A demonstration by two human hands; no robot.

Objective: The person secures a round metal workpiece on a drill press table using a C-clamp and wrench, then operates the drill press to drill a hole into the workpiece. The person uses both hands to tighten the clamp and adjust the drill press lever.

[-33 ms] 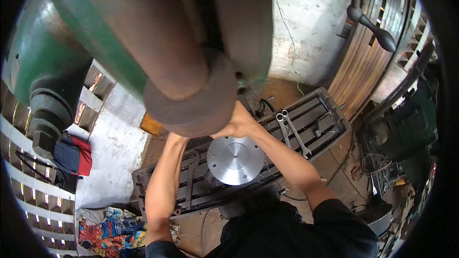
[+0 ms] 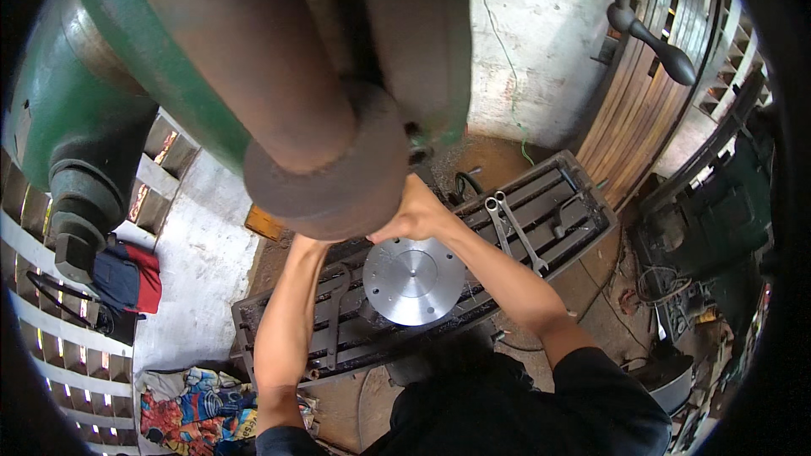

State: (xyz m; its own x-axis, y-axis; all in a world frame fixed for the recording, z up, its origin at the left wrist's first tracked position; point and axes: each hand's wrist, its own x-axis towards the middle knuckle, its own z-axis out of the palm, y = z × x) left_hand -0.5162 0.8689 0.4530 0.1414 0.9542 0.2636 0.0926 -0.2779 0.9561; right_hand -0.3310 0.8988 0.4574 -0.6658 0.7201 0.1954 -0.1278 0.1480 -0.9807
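Note:
Both my arms reach up to the underside of a thick brown machine spindle [image 2: 325,173], which fills the upper middle. My left hand [image 2: 311,245] is almost wholly hidden behind its rim; only the wrist end shows. Beside the rim on the other side, my right hand [image 2: 412,215] shows its back and thumb base, while its fingers disappear behind the spindle. What either hand touches there is hidden. Just below my hands, a round shiny metal disc [image 2: 414,283] with a centre point and small holes near its edge lies over the dark slotted machine table [image 2: 279,321].
Two combination wrenches [image 2: 517,232] lie on the table's right part, and a flat dark wrench [image 2: 336,317] on its left. A green machine housing [image 2: 93,76] juts out at upper left. A lever handle [image 2: 663,55] hangs at upper right. Colourful cloth [image 2: 198,409] lies lower left.
The whole view has shifted slightly, with the spindle appearing a little further left. Both hands stay at the spindle's lower end, and the disc and wrenches keep their places.

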